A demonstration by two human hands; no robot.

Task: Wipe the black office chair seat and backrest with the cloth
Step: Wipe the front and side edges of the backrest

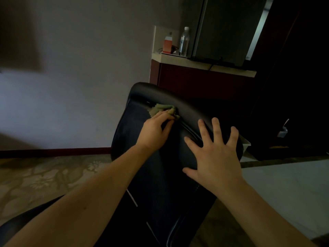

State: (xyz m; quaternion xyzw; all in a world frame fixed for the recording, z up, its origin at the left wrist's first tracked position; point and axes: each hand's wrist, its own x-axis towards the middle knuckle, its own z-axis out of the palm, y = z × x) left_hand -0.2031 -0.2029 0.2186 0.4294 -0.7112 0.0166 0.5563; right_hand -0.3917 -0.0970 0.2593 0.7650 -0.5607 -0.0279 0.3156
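Up near the far top edge of the chair backrest, the left hand pinches a green cloth against the black surface. Right of it, the right hand lies flat on the backrest, fingers spread apart.

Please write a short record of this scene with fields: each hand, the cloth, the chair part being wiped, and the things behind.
left hand: grips the cloth and presses it on the backrest, just under its top edge
right hand: open, fingers spread, flat on the backrest's upper right part
cloth: green, bunched under the left fingers
chair part: backrest
behind: clear bottle and orange carton on a counter
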